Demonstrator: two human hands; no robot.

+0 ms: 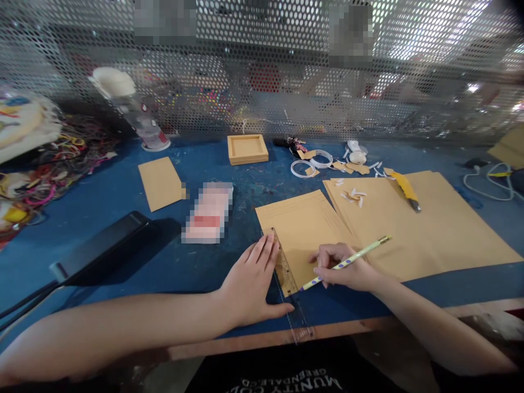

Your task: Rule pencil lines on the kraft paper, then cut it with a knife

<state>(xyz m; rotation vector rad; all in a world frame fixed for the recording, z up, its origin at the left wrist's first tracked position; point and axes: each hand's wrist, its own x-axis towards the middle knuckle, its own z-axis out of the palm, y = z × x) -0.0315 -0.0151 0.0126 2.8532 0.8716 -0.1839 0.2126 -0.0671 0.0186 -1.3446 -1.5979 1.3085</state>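
My left hand (252, 284) lies flat with fingers stretched out, pressing a clear plastic ruler (286, 278) along the left edge of a small brown paper sheet (305, 229). My right hand (346, 267) is closed around a pale green pencil (347, 262), with the pencil tip down at the ruler's edge near the sheet's lower left corner. A larger brown paper sheet (434, 224) lies to the right, partly under the small one.
A yellow utility knife (406, 190) and paper scraps rest on the large sheet. Behind are tape rolls (313, 162), a shallow wooden tray (247, 148), another brown paper piece (160, 183), a glue bottle (139, 117) and a perforated metal screen. A black device (98, 248) sits left.
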